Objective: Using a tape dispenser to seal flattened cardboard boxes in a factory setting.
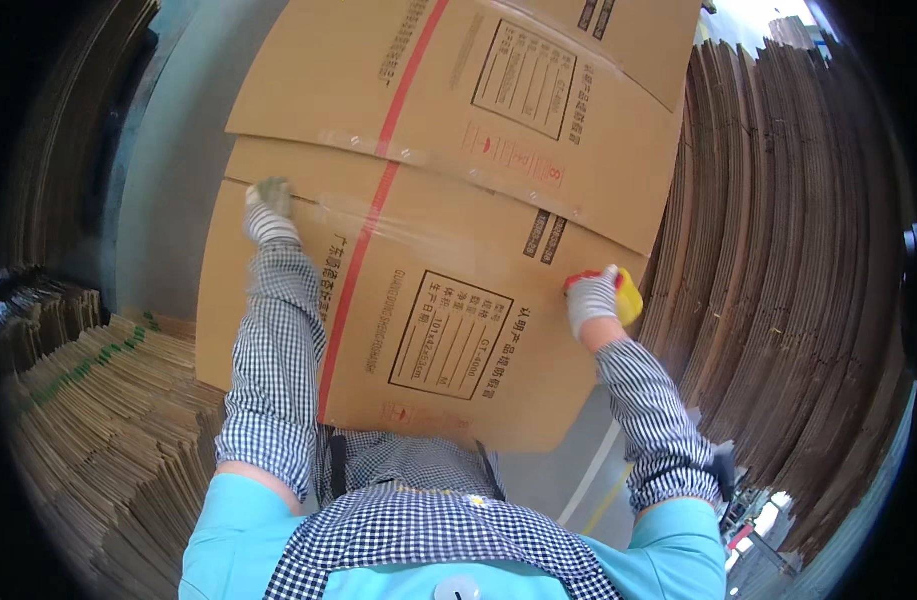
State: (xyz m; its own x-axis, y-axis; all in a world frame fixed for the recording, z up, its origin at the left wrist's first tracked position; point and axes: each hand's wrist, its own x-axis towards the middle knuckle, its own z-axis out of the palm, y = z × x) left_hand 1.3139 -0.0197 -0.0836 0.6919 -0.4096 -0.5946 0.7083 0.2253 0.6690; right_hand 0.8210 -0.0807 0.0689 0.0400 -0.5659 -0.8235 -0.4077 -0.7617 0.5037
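A large brown cardboard carton [538, 350] with a red stripe and black and red print lies flattened in front of me. My left hand [270, 208], in a grey-white glove, rests on its left part by a flap seam, fingers stretched forward over the board. At the carton's right side, my right hand [591, 300], in a striped glove, is closed around a yellow and red hand-held tool [629, 297]. The fingers cover part of that tool, so its exact kind does not show. Another printed cardboard sheet [458, 60] overlaps the carton's far edge.
Tall stacks of flattened cardboard [778, 230] line the right side. More cardboard [128, 420] is stacked at the lower left, marked with green, and a further pile [63, 130] stands at the far left. Grey floor [183, 140] shows between them.
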